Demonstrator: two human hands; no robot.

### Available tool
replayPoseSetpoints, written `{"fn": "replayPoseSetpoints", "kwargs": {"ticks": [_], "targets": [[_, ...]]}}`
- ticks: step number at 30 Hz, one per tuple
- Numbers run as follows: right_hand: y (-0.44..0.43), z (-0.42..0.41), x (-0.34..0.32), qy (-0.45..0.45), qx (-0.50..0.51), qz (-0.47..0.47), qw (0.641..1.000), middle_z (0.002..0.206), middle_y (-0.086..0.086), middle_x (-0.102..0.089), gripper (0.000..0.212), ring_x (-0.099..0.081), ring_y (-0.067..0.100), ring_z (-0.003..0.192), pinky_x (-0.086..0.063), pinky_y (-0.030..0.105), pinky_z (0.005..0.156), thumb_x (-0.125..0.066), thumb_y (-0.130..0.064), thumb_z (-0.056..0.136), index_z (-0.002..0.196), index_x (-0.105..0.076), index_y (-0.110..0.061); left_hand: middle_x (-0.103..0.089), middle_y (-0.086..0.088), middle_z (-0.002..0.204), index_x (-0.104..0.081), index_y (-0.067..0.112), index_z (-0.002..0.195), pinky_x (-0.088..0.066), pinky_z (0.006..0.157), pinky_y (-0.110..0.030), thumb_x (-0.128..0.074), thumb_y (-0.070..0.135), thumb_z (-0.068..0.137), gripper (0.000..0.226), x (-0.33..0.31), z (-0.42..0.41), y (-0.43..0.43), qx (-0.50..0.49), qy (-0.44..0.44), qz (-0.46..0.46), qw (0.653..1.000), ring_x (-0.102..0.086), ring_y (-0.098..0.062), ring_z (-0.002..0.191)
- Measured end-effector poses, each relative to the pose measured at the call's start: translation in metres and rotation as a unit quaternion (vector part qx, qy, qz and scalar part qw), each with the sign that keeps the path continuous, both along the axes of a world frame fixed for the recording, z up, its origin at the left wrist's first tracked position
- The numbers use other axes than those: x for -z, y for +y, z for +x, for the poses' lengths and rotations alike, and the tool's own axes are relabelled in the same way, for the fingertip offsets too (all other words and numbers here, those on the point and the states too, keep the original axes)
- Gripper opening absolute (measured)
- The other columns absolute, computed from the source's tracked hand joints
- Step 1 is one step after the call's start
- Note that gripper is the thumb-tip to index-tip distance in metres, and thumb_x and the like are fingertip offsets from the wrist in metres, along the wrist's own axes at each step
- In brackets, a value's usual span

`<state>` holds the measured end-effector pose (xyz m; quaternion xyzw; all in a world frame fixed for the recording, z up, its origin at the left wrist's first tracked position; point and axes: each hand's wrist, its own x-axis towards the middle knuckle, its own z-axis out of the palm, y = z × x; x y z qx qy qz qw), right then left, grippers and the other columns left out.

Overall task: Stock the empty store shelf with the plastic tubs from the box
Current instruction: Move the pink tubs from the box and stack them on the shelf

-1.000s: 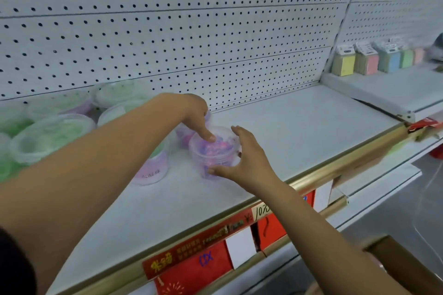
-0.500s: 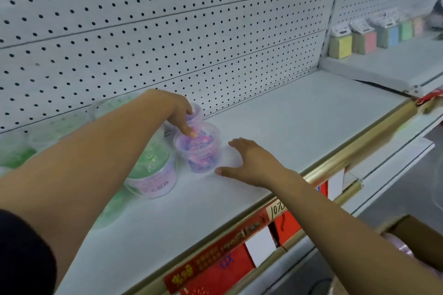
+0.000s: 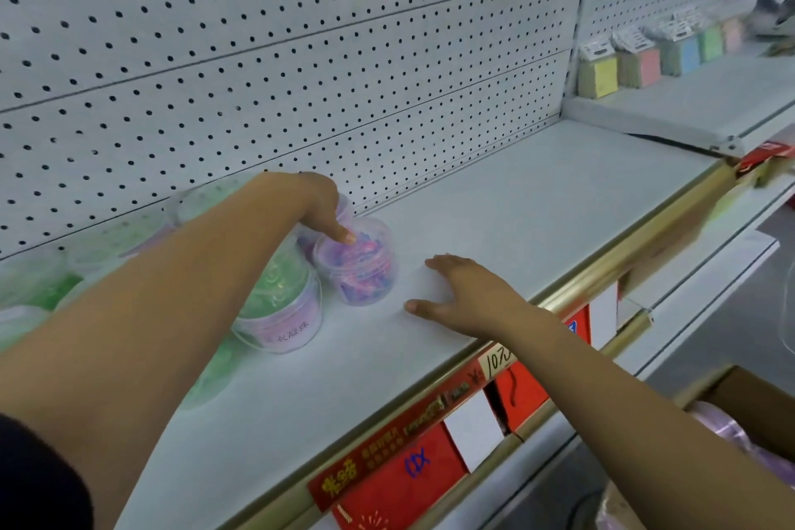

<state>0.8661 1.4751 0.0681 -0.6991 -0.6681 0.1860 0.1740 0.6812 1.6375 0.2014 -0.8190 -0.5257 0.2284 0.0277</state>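
Left hand (image 3: 320, 207): extended over the stocked tubs, wrist raised, a straight finger pointing down. The fingertip (image 3: 347, 235) rests on the lid of the purple tub (image 3: 359, 267). Nothing is gripped; the remaining fingers are hidden behind the hand.

Right hand (image 3: 464, 297): flat, palm down, fingers straight and slightly spread, low over the shelf (image 3: 516, 202) just to the right of the purple tub and clear of it. It holds nothing.

Purple tub: upright on the shelf, clear-walled, with pink and purple contents. A second purple tub (image 3: 345, 202) stands directly behind it, partly covered by the left hand. A green tub (image 3: 281, 306) with a pale pink label stands just beside it on the left. Further green tubs (image 3: 51, 284), blurred, occupy the left end of the shelf against the pegboard (image 3: 301, 56).

Shelf front: gold rail (image 3: 645, 241) carrying red price tags (image 3: 400, 482).

Lower right: cardboard box (image 3: 757, 400), open, with pale purple items inside.

Neighbouring shelf, upper right: row of coloured packs (image 3: 636, 65)
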Motion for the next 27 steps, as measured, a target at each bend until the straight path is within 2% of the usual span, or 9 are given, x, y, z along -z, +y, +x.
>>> {"fn": "replayPoseSetpoints", "kwargs": {"ticks": [4,9,12,14,17,19,21,24,27], "targets": [[-0.031,0.025,-0.013,0.028,0.022,0.045,0.998,0.16,-0.01,-0.031,0.088,-0.027,0.01,0.147,-0.027,0.034,0.119,-0.055,-0.076,0.082,0.153,-0.033,-0.029,-0.047,-0.002,0.149,-0.044,0.022,0.145,-0.035,0.111,-0.036,-0.066,0.067,0.078,0.084,-0.006,0.015,-0.034,0.066,-0.143,0.017,0.987,-0.042,-0.023,0.136],[-0.097,0.081,-0.023,0.103,0.11,0.067,0.986,0.158,-0.015,-0.033,0.088,-0.03,0.008,0.144,-0.027,0.028,0.112,-0.057,-0.077,0.078,0.151,-0.034,-0.036,-0.042,0.007,0.153,-0.026,0.036,0.153,-0.031,0.116,-0.036,-0.068,0.064,0.078,0.09,0.018,0.051,-0.101,0.115,-0.325,-0.034,0.938,-0.04,-0.015,0.14],[-0.143,0.119,-0.016,0.113,0.166,0.067,0.977,0.156,-0.013,-0.037,0.088,-0.033,0.009,0.143,-0.028,0.026,0.11,-0.059,-0.077,0.075,0.149,-0.038,-0.035,-0.034,0.012,0.157,-0.022,0.038,0.154,-0.026,0.119,-0.035,-0.064,0.065,0.081,0.088,0.046,0.086,-0.139,0.161,-0.347,-0.059,0.922,-0.032,-0.011,0.144],[-0.176,0.144,-0.009,0.12,0.199,0.06,0.971,0.151,-0.016,-0.043,0.087,-0.037,0.006,0.14,-0.03,0.024,0.108,-0.062,-0.075,0.074,0.148,-0.042,-0.035,-0.031,0.014,0.158,-0.024,0.036,0.154,-0.023,0.119,-0.03,-0.063,0.064,0.082,0.086,0.064,0.113,-0.168,0.193,-0.367,-0.077,0.907,-0.029,-0.009,0.145],[-0.225,0.178,0.005,0.129,0.254,0.016,0.959,0.128,-0.014,-0.054,0.081,-0.049,0.01,0.129,-0.039,0.03,0.107,-0.065,-0.071,0.076,0.146,-0.044,-0.036,-0.043,0.01,0.152,-0.037,0.031,0.149,-0.028,0.11,-0.021,-0.065,0.062,0.082,0.079,0.094,0.155,-0.207,0.222,-0.408,-0.096,0.88,-0.04,-0.01,0.138],[-0.258,0.2,0.02,0.131,0.283,-0.001,0.95,0.13,-0.011,-0.057,0.08,-0.051,0.013,0.129,-0.04,0.031,0.107,-0.065,-0.071,0.076,0.143,-0.049,-0.031,-0.046,0.008,0.149,-0.042,0.027,0.148,-0.031,0.11,-0.023,-0.063,0.064,0.079,0.081,0.117,0.183,-0.231,0.217,-0.426,-0.127,0.869,-0.044,-0.01,0.135],[-0.29,0.219,0.039,0.138,0.306,0.0,0.942,0.126,-0.017,-0.058,0.076,-0.054,0.007,0.123,-0.038,0.021,0.101,-0.065,-0.072,0.074,0.135,-0.056,-0.027,-0.047,0.008,0.147,-0.044,0.024,0.146,-0.028,0.108,-0.017,-0.066,0.059,0.082,0.076,0.14,0.208,-0.255,0.204,-0.437,-0.168,0.86,-0.043,-0.009,0.135],[-0.334,0.241,0.071,0.153,0.357,-0.036,0.921,0.114,-0.015,-0.058,0.055,-0.053,0.004,0.11,-0.031,0.009,0.088,-0.076,-0.044,0.082,0.129,-0.061,-0.02,-0.054,0.003,0.142,-0.05,0.02,0.141,-0.024,0.095,-0.002,-0.071,0.043,0.086,0.063,0.181,0.236,-0.283,0.174,-0.445,-0.22,0.851,-0.046,-0.002,0.126],[-0.375,0.259,0.111,0.175,0.391,-0.101,0.898,0.117,-0.01,-0.063,0.054,-0.058,0.009,0.109,-0.036,0.015,0.087,-0.076,-0.043,0.084,0.131,-0.059,-0.022,-0.056,0.001,0.142,-0.052,0.02,0.139,-0.032,0.097,-0.015,-0.072,0.048,0.084,0.065,0.226,0.255,-0.306,0.132,-0.404,-0.266,0.865,-0.05,-0.011,0.129]]}}
